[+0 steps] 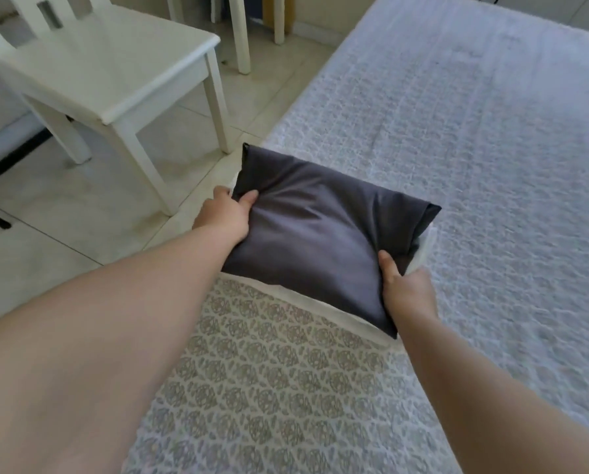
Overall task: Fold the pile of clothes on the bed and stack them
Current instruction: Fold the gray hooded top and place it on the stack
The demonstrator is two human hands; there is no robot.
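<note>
Apparently near the end: both the left hand (225,213) and right hand (406,285) grip a folded dark cloth (320,227) over white folded ones (419,251); no unfolded pile on the bed (474,131).

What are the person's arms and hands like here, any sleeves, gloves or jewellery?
Both forearms are bare as far as the picture shows, with no sleeves in view. The left hand and right hand wear no gloves, and no watch, bracelet or ring is visible.

A single head-worn camera looks forward and steeply down along both outstretched forearms. It sits close above the bed (457,131), with a white chair (108,73) on the tiled floor (64,206) at upper left.
</note>
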